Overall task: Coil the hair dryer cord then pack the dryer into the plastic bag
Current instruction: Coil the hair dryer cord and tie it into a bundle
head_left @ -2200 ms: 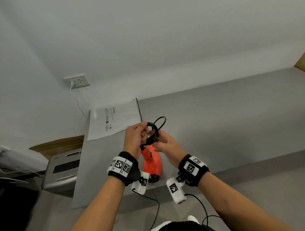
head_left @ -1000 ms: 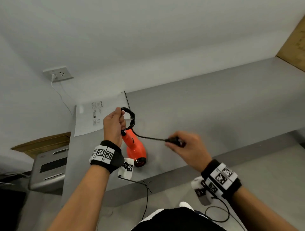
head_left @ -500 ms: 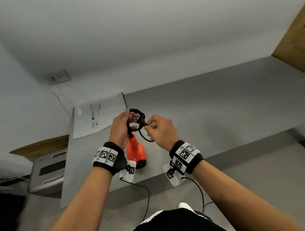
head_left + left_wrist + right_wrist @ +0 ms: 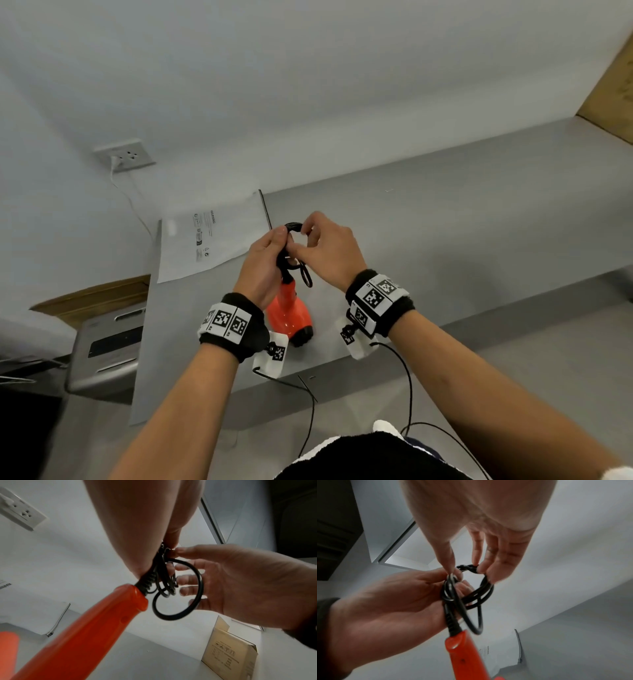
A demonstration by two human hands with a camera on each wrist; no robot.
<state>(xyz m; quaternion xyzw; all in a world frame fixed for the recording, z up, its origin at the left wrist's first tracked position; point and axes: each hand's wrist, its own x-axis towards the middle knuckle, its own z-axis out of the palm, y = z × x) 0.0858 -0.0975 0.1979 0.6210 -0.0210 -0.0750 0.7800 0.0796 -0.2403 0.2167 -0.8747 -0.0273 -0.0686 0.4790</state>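
Note:
An orange hair dryer [image 4: 289,313] stands on the grey table [image 4: 445,222], handle up, its black cord [image 4: 294,250] wound into small loops above the handle. My left hand [image 4: 265,263] grips the loops where they meet the handle. My right hand [image 4: 329,253] pinches the top of the coil between thumb and fingers. In the left wrist view one larger cord loop [image 4: 178,589] hangs below the bundle beside the orange handle [image 4: 85,628]. The right wrist view shows the coil [image 4: 467,588] held by both hands. The flat plastic bag [image 4: 209,236] with printed text lies behind the hands.
A wall socket [image 4: 125,156] with a white cable sits up left. A cardboard box [image 4: 229,654] stands on the table to the right. A grey appliance [image 4: 109,346] sits left of the table. Black sensor cables [image 4: 407,387] hang from my wrists over the table's front edge.
My right hand had drawn the cord's end out to the right, then brought it back to the coil. It now pinches the top of the loops; the left hand kept its grip.

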